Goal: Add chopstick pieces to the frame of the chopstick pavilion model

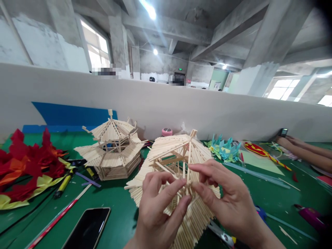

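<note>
A pavilion model made of thin wooden sticks stands before me, its front roof side partly uncovered so the frame inside shows. My left hand pinches a small wooden stick piece at the lower end of a roof rib, between thumb and forefinger. From the other side my right hand closes on the same spot, thumb at the piece and forefinger against the rib above. The exact contact is partly hidden by the fingers. A second stick pavilion, with its roof covered, stands to the left.
Red and yellow paper flowers lie at left, near a phone and a red-striped strip. Scissors lie beneath my right wrist. Blue paper flowers are behind. Another person's arms reach in at right.
</note>
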Motion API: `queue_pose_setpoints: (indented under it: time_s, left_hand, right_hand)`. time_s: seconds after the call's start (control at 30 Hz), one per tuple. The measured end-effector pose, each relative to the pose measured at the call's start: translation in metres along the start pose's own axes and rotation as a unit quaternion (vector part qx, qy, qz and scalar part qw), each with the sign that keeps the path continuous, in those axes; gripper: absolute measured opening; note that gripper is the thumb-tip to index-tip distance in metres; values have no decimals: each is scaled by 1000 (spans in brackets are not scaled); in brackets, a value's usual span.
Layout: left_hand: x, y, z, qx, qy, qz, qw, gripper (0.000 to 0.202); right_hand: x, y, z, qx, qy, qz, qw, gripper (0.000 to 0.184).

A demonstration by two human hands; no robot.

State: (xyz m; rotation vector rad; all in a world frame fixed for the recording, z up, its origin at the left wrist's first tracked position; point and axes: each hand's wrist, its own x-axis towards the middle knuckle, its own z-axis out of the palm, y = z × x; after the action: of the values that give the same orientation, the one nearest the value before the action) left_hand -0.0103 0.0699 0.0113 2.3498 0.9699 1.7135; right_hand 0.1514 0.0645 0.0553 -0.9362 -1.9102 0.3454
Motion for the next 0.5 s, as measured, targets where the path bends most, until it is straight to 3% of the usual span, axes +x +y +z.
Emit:
queue_pose_setpoints:
  time_s: [0.17,0.5]
  left_hand:
    - [0,1,0,21,-7,-3,1000,32]
    - [1,1,1,8,8,14,1000,31]
  right_hand:
    - [-1,-1,-4,-6,27,-2,1000,20]
    - [2,-2,4,5,-6,-14,1000,14]
